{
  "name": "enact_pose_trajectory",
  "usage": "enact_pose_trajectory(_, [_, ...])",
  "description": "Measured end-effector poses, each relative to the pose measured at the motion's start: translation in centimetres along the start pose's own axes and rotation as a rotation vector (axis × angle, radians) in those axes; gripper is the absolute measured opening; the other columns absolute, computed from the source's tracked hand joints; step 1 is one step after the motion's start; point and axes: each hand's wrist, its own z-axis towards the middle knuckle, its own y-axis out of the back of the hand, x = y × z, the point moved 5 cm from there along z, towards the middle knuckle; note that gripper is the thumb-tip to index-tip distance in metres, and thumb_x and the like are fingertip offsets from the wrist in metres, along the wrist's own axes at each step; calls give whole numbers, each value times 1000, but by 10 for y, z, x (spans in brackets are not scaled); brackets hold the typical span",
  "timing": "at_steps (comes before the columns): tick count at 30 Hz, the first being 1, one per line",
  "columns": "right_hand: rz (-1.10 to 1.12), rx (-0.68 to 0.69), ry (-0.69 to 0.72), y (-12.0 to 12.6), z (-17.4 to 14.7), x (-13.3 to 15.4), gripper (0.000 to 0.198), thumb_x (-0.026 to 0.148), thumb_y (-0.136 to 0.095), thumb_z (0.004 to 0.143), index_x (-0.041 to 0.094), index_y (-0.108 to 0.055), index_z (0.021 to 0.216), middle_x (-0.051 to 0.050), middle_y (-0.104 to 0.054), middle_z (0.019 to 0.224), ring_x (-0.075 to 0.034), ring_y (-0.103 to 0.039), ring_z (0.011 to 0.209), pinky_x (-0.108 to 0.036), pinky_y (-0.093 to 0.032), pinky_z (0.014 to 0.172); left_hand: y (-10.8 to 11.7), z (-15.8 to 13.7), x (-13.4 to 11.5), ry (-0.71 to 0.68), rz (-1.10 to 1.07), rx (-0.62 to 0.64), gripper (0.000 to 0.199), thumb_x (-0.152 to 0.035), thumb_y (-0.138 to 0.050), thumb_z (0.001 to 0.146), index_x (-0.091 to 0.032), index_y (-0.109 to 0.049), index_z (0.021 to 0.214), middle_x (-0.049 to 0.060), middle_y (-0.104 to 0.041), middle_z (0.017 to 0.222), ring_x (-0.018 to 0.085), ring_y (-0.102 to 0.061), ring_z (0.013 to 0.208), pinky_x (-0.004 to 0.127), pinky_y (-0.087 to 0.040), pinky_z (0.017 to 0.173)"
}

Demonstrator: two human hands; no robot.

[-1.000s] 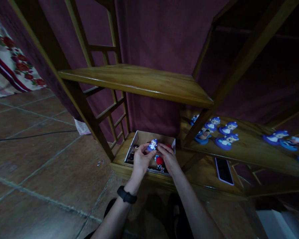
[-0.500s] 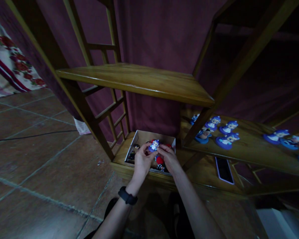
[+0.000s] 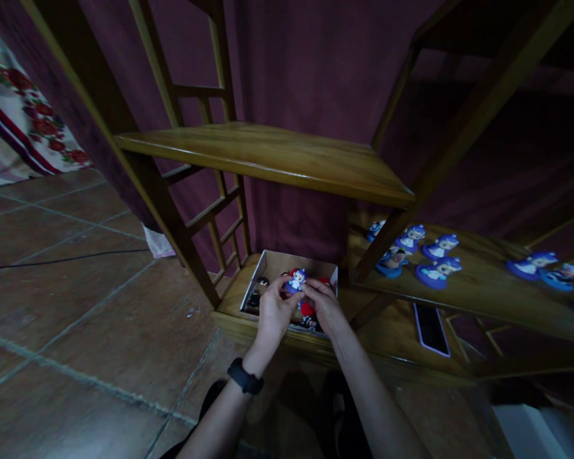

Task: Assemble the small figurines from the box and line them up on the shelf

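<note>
A small figurine (image 3: 296, 280) with purple hair, a white body and a purple base is held upright between my two hands. My left hand (image 3: 275, 309) pinches its base from the left. From the right, the fingertips of my right hand (image 3: 324, 305) close on the same base. Below and around them is an open cardboard box (image 3: 296, 259) on the lowest shelf, with several dark and red figurines inside, partly hidden by my hands. A red round piece (image 3: 307, 309) shows between my wrists.
To the right, several purple- and blue-based figurines (image 3: 439, 273) stand on a wooden shelf (image 3: 478, 296). A phone (image 3: 431, 328) lies on the lower board beneath. Overhead juts a wooden shelf board (image 3: 268, 153). A cable (image 3: 62, 260) crosses the tiled floor at left.
Almost nothing differs. The view has shifted very slightly, and both hands keep the figurine in the same place above the box.
</note>
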Motion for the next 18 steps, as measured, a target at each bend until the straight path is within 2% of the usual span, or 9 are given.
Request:
enact_pose_trajectory(5, [-31,-39,31,-5,1,1,29,37,-72,62,21,-69,86,-2,-69,91,-18,-62,84,-30,-47,78,3,3,8,-29,47,-70,43,-28,-71,62,-16,-60,101,6,-65,87,16,-61,73,30,-48,69])
enact_pose_trajectory(9, [-82,-46,86,-5,2,0,29,39,-69,64,21,-69,87,-2,-69,88,-18,-61,83,-30,-47,77,4,2,7,-122,169,-103,42,-24,-71,63,-17,-60,103,6,-62,91,18,-60,80,33,-48,75])
enact_pose_trajectory(13, [-178,-90,125,-2,2,2,29,40,-67,66,21,-70,88,-1,-69,88,-17,-61,83,-30,-46,80,0,0,5,-163,216,-85,39,-19,-68,64,-19,-60,102,6,-58,95,19,-59,88,35,-48,79])
enact_pose_trajectory(18, [-238,-74,156,-6,-1,11,28,40,-64,68,20,-69,87,-1,-69,87,-18,-61,84,-30,-46,81,-7,-4,7,-121,110,-20,38,-17,-65,67,-18,-59,105,8,-52,104,18,-59,88,33,-51,77])
